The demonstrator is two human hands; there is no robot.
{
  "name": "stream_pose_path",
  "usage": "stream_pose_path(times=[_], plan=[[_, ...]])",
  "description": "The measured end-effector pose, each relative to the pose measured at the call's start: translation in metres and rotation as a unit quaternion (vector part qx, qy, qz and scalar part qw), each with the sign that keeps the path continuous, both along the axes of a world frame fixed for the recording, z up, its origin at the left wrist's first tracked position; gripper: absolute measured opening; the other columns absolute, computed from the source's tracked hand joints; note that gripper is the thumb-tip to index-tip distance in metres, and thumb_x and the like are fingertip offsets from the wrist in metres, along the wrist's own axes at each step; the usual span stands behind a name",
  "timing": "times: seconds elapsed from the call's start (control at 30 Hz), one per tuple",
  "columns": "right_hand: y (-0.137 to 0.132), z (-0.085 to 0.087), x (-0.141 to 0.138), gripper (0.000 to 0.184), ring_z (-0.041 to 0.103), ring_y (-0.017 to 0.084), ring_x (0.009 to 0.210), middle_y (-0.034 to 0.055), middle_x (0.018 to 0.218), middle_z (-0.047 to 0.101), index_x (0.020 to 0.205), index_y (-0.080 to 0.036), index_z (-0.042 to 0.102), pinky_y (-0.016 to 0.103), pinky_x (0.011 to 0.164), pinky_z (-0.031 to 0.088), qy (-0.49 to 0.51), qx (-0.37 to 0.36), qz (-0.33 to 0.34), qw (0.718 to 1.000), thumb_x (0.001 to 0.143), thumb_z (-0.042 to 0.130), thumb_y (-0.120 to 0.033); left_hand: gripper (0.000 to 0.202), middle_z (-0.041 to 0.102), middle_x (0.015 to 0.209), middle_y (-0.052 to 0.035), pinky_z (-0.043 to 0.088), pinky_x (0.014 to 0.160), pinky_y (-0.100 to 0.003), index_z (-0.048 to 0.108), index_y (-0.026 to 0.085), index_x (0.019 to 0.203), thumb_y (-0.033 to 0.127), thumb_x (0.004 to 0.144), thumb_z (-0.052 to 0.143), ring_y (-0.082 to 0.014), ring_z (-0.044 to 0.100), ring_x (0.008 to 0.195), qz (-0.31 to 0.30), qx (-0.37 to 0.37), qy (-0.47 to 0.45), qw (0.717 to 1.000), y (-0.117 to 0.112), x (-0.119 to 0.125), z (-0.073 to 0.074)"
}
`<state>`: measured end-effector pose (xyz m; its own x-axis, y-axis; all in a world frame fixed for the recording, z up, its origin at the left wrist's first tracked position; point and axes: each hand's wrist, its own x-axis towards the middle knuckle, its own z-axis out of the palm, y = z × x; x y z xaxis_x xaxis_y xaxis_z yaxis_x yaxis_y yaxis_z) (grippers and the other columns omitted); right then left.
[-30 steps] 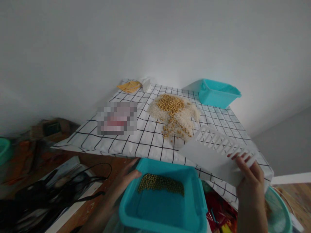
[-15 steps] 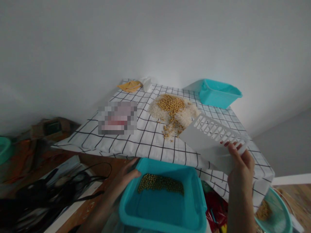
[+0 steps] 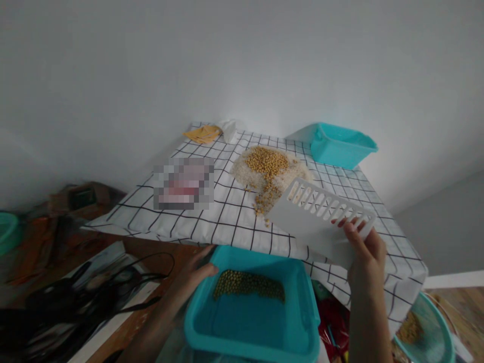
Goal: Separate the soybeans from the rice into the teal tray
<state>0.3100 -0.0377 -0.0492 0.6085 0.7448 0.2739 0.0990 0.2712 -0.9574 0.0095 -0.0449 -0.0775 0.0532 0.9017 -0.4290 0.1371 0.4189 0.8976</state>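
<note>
My left hand (image 3: 198, 269) grips the left rim of a turquoise plastic bin (image 3: 253, 320), thumb on the rim and fingers partly hidden outside it. Dark green beans (image 3: 249, 285) lie in a band along the bin's far side. In my right hand (image 3: 365, 247) is a light grey plastic panel with a row of slots (image 3: 313, 219), fingers curled through its slotted edge. The panel is tilted over the table's front part, its left corner close to a heap of yellow soybeans (image 3: 266, 160) and white rice (image 3: 245, 174) on the checked tablecloth (image 3: 219, 217).
A second turquoise bin (image 3: 340, 146) stands at the table's back right. Yellow cloth (image 3: 204, 134) and a white crumpled item (image 3: 229, 131) lie at the back left, near a blurred-out patch. Black cables (image 3: 113, 287) are at lower left; a bowl (image 3: 431, 327) sits below right.
My right hand has moved the slotted panel a little left, nearer the bin and the soybean heap. My left hand stays on the bin's rim.
</note>
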Motion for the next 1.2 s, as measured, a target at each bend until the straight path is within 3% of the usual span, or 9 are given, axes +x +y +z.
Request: stream_pose_path(times=[0.27,0.4,0.67,0.77,0.93,1.03,1.2], plan=[[-0.005,0.008,-0.008,0.018,0.061,0.018,0.074,0.0027,0.077,0.069,0.074,-0.019,0.068,0.03,0.07,0.041,-0.006,0.008,0.022,1.0,0.073,0.073,-0.036,0.044,0.078,0.094,-0.0027,0.052,0.079,-0.034,0.072,0.023,0.11,0.027,0.069,0.058,-0.0283,0.069,0.085,0.024,0.019,-0.005,1.0,0.0,0.004,0.004],[-0.003,0.006,-0.007,0.018,0.062,0.018,0.074,0.0028,0.076,0.069,0.074,-0.019,0.069,0.03,0.07,0.042,-0.009,0.017,0.012,1.0,0.072,0.073,-0.037,0.048,0.077,0.102,-0.0035,0.053,0.08,-0.035,0.069,0.022,0.117,0.028,0.07,0.059,-0.0291,0.069,0.089,0.039,0.015,-0.018,0.999,-0.003,0.004,0.004],[-0.001,-0.004,0.0,0.02,0.063,0.019,0.072,0.0028,0.077,0.07,0.073,-0.019,0.069,0.03,0.067,0.043,-0.011,0.028,0.03,0.999,0.07,0.076,-0.037,0.042,0.078,0.092,-0.0028,0.052,0.075,-0.032,0.073,0.022,0.105,0.026,0.065,0.061,-0.0272,0.068,0.081,0.023,0.011,-0.025,0.999,0.006,-0.004,-0.012],[-0.002,-0.004,-0.001,0.019,0.062,0.018,0.07,0.003,0.077,0.07,0.073,-0.018,0.069,0.03,0.067,0.043,-0.014,0.023,0.034,0.999,0.071,0.075,-0.036,0.041,0.078,0.086,-0.0015,0.051,0.073,-0.031,0.073,0.022,0.103,0.025,0.064,0.061,-0.0257,0.066,0.076,0.023,0.006,-0.018,1.0,0.007,-0.002,-0.011],[-0.005,0.0,-0.007,0.016,0.061,0.018,0.072,0.002,0.076,0.069,0.072,-0.02,0.067,0.03,0.068,0.042,-0.027,0.008,0.052,0.998,0.076,0.07,-0.034,0.037,0.078,0.093,-0.0003,0.05,0.073,-0.031,0.072,0.025,0.102,0.026,0.067,0.059,-0.0258,0.066,0.08,0.038,0.015,-0.024,0.999,0.001,0.001,-0.005],[-0.008,-0.001,-0.006,0.016,0.062,0.018,0.07,0.0022,0.074,0.069,0.072,-0.019,0.068,0.029,0.065,0.042,-0.029,0.004,0.073,0.997,0.075,0.071,-0.035,0.039,0.078,0.093,-0.0006,0.049,0.071,-0.029,0.072,0.024,0.105,0.026,0.068,0.06,-0.0254,0.066,0.081,0.027,0.021,-0.025,0.999,0.005,-0.004,-0.012],[-0.008,-0.008,0.0,0.017,0.061,0.018,0.066,0.0027,0.072,0.068,0.071,-0.018,0.071,0.029,0.062,0.041,-0.025,0.031,0.079,0.996,0.07,0.073,-0.035,0.049,0.078,0.08,-0.0011,0.047,0.06,-0.026,0.07,0.017,0.111,0.025,0.064,0.063,-0.0219,0.064,0.066,-0.021,-0.007,-0.041,0.999,0.014,-0.01,-0.024]])
